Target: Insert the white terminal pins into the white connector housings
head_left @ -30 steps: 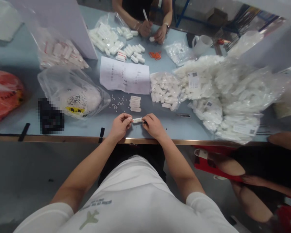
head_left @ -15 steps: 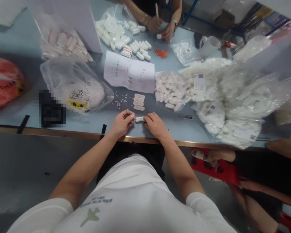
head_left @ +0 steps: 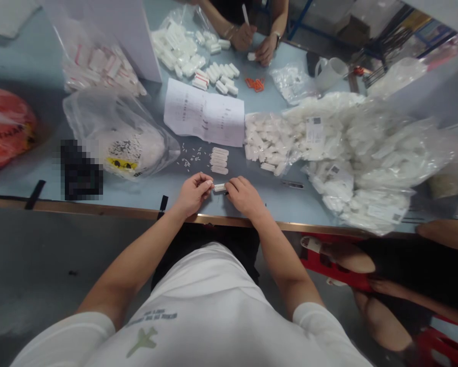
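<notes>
My left hand (head_left: pixel 192 192) and my right hand (head_left: pixel 245 197) meet near the table's front edge, both with fingers pinched. Between them lies a small white oblong part (head_left: pixel 219 187); my right hand pinches its right end. My left fingertips are closed on something tiny by its left end, too small to name. Just beyond my hands sits a short stack of the same white parts (head_left: pixel 218 160), with tiny white bits (head_left: pixel 190 155) scattered to its left.
A printed paper sheet (head_left: pixel 205 112) lies mid-table. Clear bags of white parts (head_left: pixel 354 153) pile up at right; another bag (head_left: pixel 117 137) and a red bag (head_left: pixel 5 130) at left. Another person's hands (head_left: pixel 254 43) work across the table. A white mug (head_left: pixel 328 72) stands behind.
My hands have stayed in place; my left fingertips have drawn slightly away from the part's left end. The view has shifted a little, so the table appears lower in the frame.
</notes>
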Demonstrator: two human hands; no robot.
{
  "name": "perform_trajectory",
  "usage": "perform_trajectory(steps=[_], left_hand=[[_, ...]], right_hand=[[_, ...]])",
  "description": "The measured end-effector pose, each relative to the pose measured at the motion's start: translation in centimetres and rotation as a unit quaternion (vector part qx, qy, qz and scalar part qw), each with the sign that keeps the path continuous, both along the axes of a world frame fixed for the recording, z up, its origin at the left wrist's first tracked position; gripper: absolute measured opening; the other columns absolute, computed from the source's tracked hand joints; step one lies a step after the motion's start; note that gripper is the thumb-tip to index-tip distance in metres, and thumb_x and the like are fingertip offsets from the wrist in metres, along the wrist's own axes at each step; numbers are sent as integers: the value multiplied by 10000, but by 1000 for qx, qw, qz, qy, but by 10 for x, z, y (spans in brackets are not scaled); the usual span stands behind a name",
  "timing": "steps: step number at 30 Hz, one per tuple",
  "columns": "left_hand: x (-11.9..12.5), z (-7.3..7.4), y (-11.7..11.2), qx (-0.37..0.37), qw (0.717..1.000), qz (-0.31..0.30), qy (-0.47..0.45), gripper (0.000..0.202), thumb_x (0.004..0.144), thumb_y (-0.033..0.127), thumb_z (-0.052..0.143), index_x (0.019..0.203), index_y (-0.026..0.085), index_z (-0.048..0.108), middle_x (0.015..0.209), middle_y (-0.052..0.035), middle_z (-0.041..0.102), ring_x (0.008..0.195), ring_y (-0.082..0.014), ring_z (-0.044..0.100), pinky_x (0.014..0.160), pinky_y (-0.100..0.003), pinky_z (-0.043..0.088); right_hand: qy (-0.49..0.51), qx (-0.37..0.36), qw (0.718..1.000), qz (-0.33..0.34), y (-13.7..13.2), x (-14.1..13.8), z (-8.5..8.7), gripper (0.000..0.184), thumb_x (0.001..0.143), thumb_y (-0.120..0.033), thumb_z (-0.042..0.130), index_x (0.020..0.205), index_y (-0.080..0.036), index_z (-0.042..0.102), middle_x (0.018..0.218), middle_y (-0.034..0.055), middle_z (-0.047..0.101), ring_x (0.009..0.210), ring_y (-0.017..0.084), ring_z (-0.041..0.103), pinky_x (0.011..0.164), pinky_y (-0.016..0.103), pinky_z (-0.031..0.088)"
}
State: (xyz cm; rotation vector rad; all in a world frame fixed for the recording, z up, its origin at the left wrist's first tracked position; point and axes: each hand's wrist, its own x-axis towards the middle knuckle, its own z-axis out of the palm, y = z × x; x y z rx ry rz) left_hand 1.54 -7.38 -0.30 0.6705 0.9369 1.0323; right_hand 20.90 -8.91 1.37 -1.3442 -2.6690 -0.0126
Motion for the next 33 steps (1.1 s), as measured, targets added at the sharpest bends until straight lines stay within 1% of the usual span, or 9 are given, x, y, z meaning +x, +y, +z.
perform_trajectory(steps=[4, 8, 10, 15, 20, 23, 26, 29, 33], left_hand=[[0, 1, 0, -2, 1000, -1, 1, 284, 659, 318, 818, 793, 169, 619, 651, 10, 635, 519, -69, 493, 458, -187, 347], [0, 2, 1, -4, 1000, 0, -1, 286, 652, 323, 820, 786, 169, 620, 643, 6, 636, 515, -69, 492, 458, -187, 345], [0, 2, 1, -6, 1000, -1, -1, 284, 648, 323, 819, 785, 168, 623, 643, 5, 637, 513, -70, 493, 457, -189, 344], [-1, 3, 1, -10, 1000, -6, -3, 282, 648, 326, 814, 770, 165, 618, 631, 6, 628, 504, -66, 482, 455, -188, 333], [-2, 4, 1, -8, 1000, -13, -3, 277, 661, 337, 806, 745, 164, 606, 624, 4, 620, 492, -66, 459, 442, -192, 302], [-2, 5, 0, -3, 1000, -17, -3, 275, 667, 345, 803, 739, 165, 608, 631, 5, 615, 493, -66, 452, 444, -196, 297], [-3, 5, -1, 4, 1000, -23, -5, 280, 666, 353, 805, 729, 164, 608, 620, 10, 600, 491, -64, 437, 455, -201, 297], [-3, 6, -1, 10, 999, -29, -8, 276, 676, 358, 802, 723, 164, 611, 606, 16, 586, 484, -60, 422, 468, -206, 302], [-4, 5, -1, 17, 999, -34, -12, 280, 682, 367, 803, 711, 163, 613, 580, 21, 568, 498, -68, 443, 489, -207, 312]], right_hand=[[4, 3, 1000, -1, -1, 3, 0, 229, 967, -145, 464, 1021, -134, 686, 951, 136, 640, 883, 263, 496, 799, 400, 435], [19, 6, 1000, -14, -6, 8, -2, 300, 949, -157, 502, 1209, -123, 647, 1063, 154, 650, 938, 265, 513, 833, 406, 444], [26, 1, 1000, -12, -8, 10, -3, 331, 936, -159, 524, 1247, -137, 635, 1084, 153, 650, 947, 262, 520, 830, 404, 444], [46, -14, 999, -1, -9, 9, -3, 304, 904, -155, 568, 1191, -162, 669, 1067, 135, 659, 924, 246, 536, 801, 387, 449], [92, 5, 995, -44, -8, 3, -2, 301, 902, -118, 539, 1162, -172, 680, 1094, 131, 655, 977, 237, 557, 850, 366, 482], [174, 5, 982, -68, -9, -7, -1, 297, 925, -134, 520, 1168, -203, 677, 1086, 112, 653, 1011, 213, 578, 881, 339, 504], [249, -9, 966, -71, -9, -18, 0, 261, 934, -157, 535, 1138, -215, 688, 1063, 106, 657, 1010, 203, 597, 895, 329, 512], [247, -18, 967, -62, -7, -26, 1, 230, 943, -175, 542, 1111, -215, 694, 1043, 109, 661, 991, 208, 605, 883, 333, 515], [239, -4, 969, -56, -4, -30, -1, 200, 967, -213, 511, 1046, -203, 695, 1007, 110, 669, 958, 205, 605, 863, 336, 522]])
